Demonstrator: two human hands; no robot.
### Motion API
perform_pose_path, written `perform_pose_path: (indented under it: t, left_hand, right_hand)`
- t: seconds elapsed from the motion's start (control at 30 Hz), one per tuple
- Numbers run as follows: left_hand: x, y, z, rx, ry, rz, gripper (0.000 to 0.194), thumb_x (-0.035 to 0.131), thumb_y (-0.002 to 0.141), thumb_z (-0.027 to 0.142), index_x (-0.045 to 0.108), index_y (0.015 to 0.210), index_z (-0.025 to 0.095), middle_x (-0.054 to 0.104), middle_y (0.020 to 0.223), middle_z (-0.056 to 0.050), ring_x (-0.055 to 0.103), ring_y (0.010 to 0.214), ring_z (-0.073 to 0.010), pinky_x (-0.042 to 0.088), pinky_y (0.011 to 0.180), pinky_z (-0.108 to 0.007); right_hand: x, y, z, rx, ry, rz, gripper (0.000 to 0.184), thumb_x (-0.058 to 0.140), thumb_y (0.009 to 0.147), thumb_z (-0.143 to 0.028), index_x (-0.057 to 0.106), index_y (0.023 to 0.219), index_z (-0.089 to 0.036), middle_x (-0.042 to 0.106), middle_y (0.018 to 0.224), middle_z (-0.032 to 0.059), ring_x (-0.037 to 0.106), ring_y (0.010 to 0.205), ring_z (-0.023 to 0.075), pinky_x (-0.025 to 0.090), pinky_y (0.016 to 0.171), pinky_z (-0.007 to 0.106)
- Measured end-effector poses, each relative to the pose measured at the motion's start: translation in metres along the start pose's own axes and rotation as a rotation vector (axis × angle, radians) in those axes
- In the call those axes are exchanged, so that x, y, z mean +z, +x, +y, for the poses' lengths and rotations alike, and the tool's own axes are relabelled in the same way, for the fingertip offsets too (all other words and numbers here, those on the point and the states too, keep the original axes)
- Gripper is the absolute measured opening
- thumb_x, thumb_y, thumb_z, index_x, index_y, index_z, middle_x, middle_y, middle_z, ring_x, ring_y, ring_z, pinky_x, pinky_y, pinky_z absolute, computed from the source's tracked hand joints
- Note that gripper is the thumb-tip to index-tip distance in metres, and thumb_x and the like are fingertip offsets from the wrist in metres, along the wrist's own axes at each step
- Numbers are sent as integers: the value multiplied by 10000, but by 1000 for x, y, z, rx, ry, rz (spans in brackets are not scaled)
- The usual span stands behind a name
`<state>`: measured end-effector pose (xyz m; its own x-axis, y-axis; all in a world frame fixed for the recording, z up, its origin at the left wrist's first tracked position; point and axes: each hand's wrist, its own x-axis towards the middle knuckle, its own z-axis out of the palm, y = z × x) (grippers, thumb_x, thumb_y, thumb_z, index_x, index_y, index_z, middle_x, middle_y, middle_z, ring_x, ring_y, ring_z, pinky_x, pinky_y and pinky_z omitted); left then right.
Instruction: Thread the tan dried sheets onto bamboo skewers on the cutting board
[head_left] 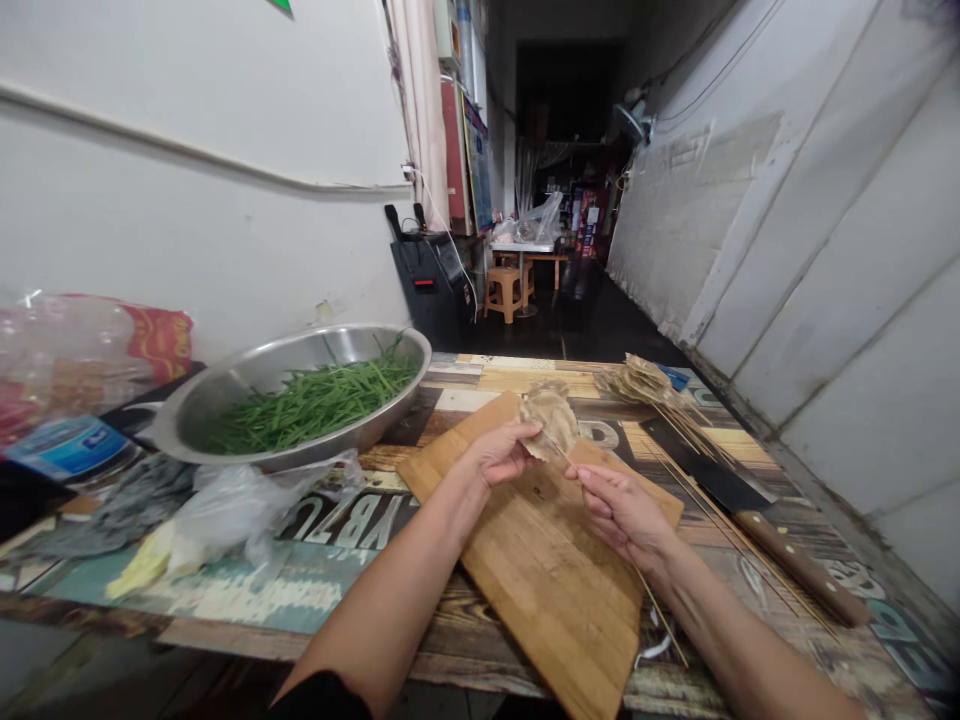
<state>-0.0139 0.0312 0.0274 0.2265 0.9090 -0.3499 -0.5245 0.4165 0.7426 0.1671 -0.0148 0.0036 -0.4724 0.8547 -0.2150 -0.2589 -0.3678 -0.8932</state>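
My left hand (501, 452) pinches a thin beige sheet of food (553, 418) above a wooden cutting board (540, 560). My right hand (622, 510) is closed on a thin bamboo skewer (651, 598) whose tip runs into the sheet and whose tail trails back past my wrist. Both hands hover over the far half of the board. A pile of similar skewered sheets (643, 382) lies beyond my right hand on the table.
A large steel bowl of green stems (300, 398) stands at the left, with plastic bags (225, 505) in front. A cleaver (750, 505) and loose skewers (750, 545) lie to the right. A white wall runs close along the right edge; a corridor opens beyond.
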Motion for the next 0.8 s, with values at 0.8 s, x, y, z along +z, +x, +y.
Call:
perform_pose_path:
  t: [0.8]
  left_hand:
    - [1,4,-4,107,44,-11,113,617,711,51,618,820,82,660,745,-71,618,626,-133,512,626,-254]
  right_hand:
    - [2,4,10,-275,-376,145,402,536,733,-547,569,816,-155,288,455,-84,237,418,78,142,430,229]
